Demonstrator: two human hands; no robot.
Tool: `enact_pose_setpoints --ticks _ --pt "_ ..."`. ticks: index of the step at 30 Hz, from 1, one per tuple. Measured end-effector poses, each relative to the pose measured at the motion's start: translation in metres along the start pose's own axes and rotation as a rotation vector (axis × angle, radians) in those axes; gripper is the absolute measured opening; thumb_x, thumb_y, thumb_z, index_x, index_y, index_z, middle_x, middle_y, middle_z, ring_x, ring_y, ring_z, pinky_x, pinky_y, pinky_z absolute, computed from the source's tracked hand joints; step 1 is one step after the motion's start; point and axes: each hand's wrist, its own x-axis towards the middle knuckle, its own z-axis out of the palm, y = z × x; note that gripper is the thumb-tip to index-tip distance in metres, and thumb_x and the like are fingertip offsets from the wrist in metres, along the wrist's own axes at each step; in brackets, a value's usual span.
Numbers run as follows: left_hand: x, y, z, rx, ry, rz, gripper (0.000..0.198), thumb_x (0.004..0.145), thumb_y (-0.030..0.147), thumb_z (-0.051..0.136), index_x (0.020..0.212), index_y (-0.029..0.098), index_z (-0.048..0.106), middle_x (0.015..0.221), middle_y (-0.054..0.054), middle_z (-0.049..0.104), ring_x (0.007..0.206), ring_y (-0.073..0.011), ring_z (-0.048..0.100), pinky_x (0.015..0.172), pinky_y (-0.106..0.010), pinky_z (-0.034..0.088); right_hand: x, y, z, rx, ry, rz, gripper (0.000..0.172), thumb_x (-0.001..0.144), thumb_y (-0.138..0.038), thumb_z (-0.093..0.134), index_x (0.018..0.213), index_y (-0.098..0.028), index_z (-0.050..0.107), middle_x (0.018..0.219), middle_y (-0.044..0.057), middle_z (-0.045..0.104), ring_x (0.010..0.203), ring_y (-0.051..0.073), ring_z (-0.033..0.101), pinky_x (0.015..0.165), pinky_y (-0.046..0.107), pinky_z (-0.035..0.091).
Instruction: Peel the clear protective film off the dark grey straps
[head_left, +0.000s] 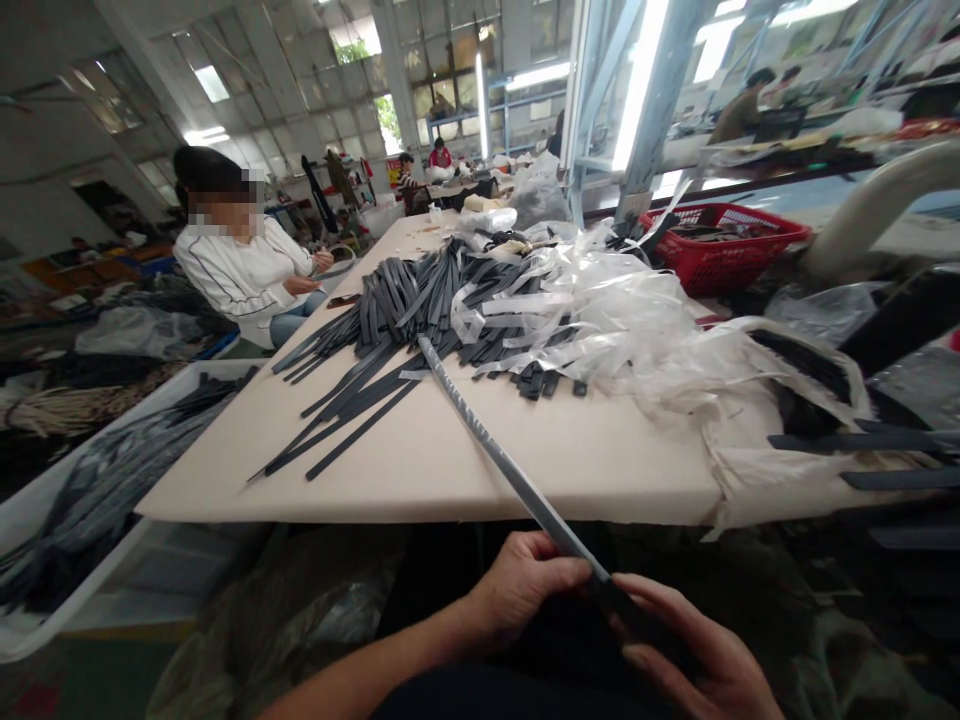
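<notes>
A long, narrow dark grey strip [525,490] runs from the pile on the table down to my hands, its upper side shiny and pale as if a film lies on it. My left hand [525,580] pinches it between thumb and fingers just off the table's front edge. Close beside, my right hand [694,640] has its fingers round the strip's darker near end, partly in shadow. Many similar grey strips [390,300] lie heaped on the table, some fanned toward the front left. Loose whitish translucent film strips [600,300] are piled to their right.
The cream-covered table [600,470] stretches away from me. At left stands a white bin [150,560] of dark strips. A person in white [232,260] sits along the table's left side. A red basket [720,245] is at the right, and more dark strips [900,450] jut in nearby.
</notes>
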Motion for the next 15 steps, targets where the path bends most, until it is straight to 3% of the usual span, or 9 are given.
enact_pose_setpoints --ticks 2,5,11,15 --pt "-0.001 0.011 -0.006 -0.044 0.007 0.024 0.029 0.067 0.036 0.082 0.081 0.011 0.075 0.073 -0.005 0.067 0.066 -0.0134 0.057 0.070 -0.025 0.043 0.009 -0.003 -0.010 -0.043 -0.082 -0.187 0.045 0.083 -0.029 0.071 0.126 -0.030 0.061 0.103 0.003 0.075 0.084 0.018 0.075 0.075 0.019 0.060" --pt "-0.003 0.020 -0.012 -0.118 0.010 0.037 0.028 0.067 0.034 0.083 0.081 0.011 0.074 0.075 -0.005 0.068 0.067 -0.0137 0.059 0.072 -0.026 0.046 0.026 -0.014 -0.016 -0.161 -0.072 -0.389 0.040 0.084 -0.023 0.069 0.123 -0.029 0.065 0.106 0.005 0.075 0.090 0.019 0.074 0.077 0.019 0.059" --pt "-0.013 0.032 -0.013 -0.182 -0.016 0.030 0.023 0.066 0.028 0.083 0.080 0.011 0.075 0.077 -0.006 0.071 0.069 -0.0139 0.062 0.074 -0.025 0.048 0.069 -0.041 0.004 -0.255 -0.006 -0.552 0.033 0.094 -0.018 0.055 0.123 -0.027 0.067 0.093 0.004 0.073 0.076 0.013 0.069 0.067 0.019 0.057" --pt "-0.018 0.045 -0.022 -0.131 -0.075 0.126 0.023 0.074 0.026 0.077 0.090 0.010 0.077 0.086 -0.009 0.073 0.080 -0.0151 0.064 0.083 -0.025 0.047 0.092 -0.043 0.016 -0.403 0.143 -0.647 0.028 0.093 -0.018 0.057 0.111 -0.030 0.073 0.119 0.009 0.068 0.111 0.022 0.064 0.089 0.034 0.057"
